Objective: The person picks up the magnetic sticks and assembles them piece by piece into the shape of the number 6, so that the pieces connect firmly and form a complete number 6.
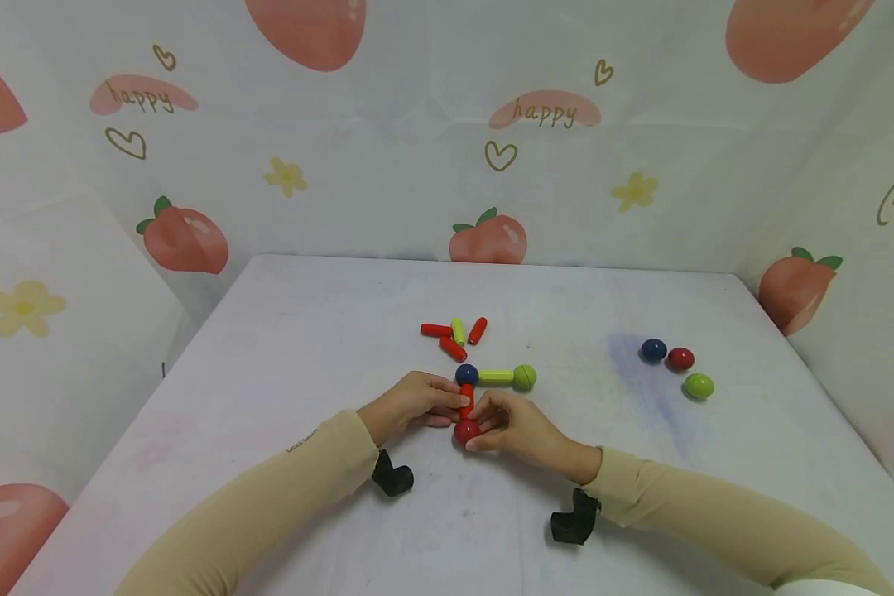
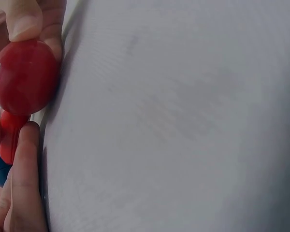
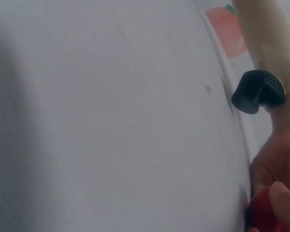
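Near the middle of the table, my left hand (image 1: 417,399) pinches a red rod (image 1: 468,392) between thumb and fingers. My right hand (image 1: 521,426) grips a red ball (image 1: 465,434) at the rod's near end. In the left wrist view the red ball (image 2: 24,79) meets the rod (image 2: 10,137), with a blue ball (image 2: 0,170) beyond. From that blue ball (image 1: 467,375) a yellow-green rod (image 1: 497,377) runs right to a green ball (image 1: 525,377). The right wrist view shows the red ball (image 3: 263,212) partly hidden by the right hand's fingers.
Behind the joined pieces lie a yellow rod (image 1: 458,331) and several red rods, one (image 1: 478,331) apart at the right. Farther right sit a loose blue ball (image 1: 653,350), a red ball (image 1: 681,358) and a green ball (image 1: 699,386). Black devices (image 1: 393,478) hang at both wrists.
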The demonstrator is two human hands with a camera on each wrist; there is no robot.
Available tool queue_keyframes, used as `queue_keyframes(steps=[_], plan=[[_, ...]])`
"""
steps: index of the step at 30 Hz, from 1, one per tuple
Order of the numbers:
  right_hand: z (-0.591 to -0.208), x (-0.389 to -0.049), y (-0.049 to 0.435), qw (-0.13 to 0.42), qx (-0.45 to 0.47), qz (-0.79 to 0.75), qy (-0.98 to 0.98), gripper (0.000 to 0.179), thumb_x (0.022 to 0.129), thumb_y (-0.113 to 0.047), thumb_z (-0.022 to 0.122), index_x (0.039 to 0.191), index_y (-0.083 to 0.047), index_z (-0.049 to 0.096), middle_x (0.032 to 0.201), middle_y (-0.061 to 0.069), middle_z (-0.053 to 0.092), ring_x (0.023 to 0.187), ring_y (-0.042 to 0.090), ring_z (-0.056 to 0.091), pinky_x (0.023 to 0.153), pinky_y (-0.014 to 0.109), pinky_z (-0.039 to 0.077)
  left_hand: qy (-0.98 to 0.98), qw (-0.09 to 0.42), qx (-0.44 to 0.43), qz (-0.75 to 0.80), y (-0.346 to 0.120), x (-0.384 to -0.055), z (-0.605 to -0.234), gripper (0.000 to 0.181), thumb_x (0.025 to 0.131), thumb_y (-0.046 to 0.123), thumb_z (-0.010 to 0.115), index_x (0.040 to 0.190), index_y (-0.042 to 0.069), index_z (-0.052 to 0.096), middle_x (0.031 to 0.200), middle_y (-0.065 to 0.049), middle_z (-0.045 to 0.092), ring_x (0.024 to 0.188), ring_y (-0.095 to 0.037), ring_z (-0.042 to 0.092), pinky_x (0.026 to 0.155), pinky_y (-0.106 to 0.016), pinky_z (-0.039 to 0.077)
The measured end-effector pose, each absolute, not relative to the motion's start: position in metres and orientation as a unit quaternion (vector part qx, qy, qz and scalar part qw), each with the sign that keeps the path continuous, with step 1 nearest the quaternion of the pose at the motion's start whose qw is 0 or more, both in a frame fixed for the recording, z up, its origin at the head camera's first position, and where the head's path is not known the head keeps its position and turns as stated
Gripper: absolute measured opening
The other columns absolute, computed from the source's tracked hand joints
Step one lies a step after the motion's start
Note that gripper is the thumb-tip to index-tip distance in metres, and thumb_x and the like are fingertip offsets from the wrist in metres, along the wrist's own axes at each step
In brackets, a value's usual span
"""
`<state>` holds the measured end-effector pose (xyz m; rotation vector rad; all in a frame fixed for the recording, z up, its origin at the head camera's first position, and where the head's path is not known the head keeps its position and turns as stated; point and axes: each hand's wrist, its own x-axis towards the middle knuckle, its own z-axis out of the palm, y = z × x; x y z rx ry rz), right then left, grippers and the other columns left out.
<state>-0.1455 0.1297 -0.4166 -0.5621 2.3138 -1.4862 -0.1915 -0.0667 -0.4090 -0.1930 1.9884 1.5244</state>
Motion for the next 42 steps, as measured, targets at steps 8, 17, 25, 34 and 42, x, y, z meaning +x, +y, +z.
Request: queue_keyframes(steps=[8, 17, 25, 34, 42], plan=[[-0.4156, -0.1457, 0.1293, 0.168, -0.198, -0.521, 0.813, 0.032, 0.078, -0.012, 0.081, 0.102, -0.004, 0.062, 0.099, 0.008, 0.067, 0.086, 0.017, 0.063, 0.075, 0.019, 0.052, 0.747, 0.312, -0.076, 0.581, -0.0675, -0.1925, -0.4091, 0.031, 0.086, 0.021, 0.074, 0.113, 0.005, 0.069, 0.090, -0.005, 0.072, 0.072, -0.012, 0.068, 0.073, -0.026, 0.058], [-0.4159, -0.1463, 0.1295, 0.172, -0.194, -0.519, 0.814, 0.032, 0.078, -0.013, 0.081, 0.103, -0.004, 0.062, 0.099, 0.008, 0.066, 0.087, 0.017, 0.062, 0.076, 0.019, 0.053, 0.746, 0.311, -0.077, 0.584, -0.0669, -0.1917, -0.4080, 0.031, 0.086, 0.019, 0.073, 0.113, 0.005, 0.069, 0.090, -0.006, 0.071, 0.071, -0.012, 0.068, 0.073, -0.027, 0.058], [-0.4153, -0.1480, 0.1288, 0.182, -0.190, -0.520, 0.813, 0.033, 0.078, -0.012, 0.081, 0.103, -0.004, 0.061, 0.099, 0.007, 0.066, 0.089, 0.017, 0.062, 0.078, 0.022, 0.054, 0.743, 0.311, -0.077, 0.587, -0.0666, -0.1916, -0.4078, 0.030, 0.087, 0.018, 0.072, 0.114, 0.004, 0.069, 0.088, -0.005, 0.072, 0.070, -0.012, 0.067, 0.073, -0.027, 0.058], [-0.4133, -0.1492, 0.1272, 0.194, -0.180, -0.519, 0.813, 0.035, 0.078, -0.012, 0.081, 0.104, -0.005, 0.060, 0.099, 0.006, 0.064, 0.089, 0.016, 0.061, 0.079, 0.023, 0.055, 0.741, 0.310, -0.074, 0.591, -0.0669, -0.1909, -0.4080, 0.028, 0.087, 0.018, 0.072, 0.112, 0.005, 0.069, 0.088, -0.004, 0.072, 0.072, -0.012, 0.068, 0.075, -0.028, 0.058], [-0.4122, -0.1495, 0.1271, 0.201, -0.176, -0.525, 0.808, 0.034, 0.078, -0.010, 0.081, 0.104, -0.005, 0.059, 0.099, 0.007, 0.063, 0.089, 0.016, 0.060, 0.079, 0.024, 0.054, 0.745, 0.306, -0.065, 0.589, -0.0661, -0.1910, -0.4100, 0.031, 0.087, 0.018, 0.072, 0.114, 0.003, 0.068, 0.091, -0.005, 0.073, 0.074, -0.012, 0.069, 0.075, -0.029, 0.058]])
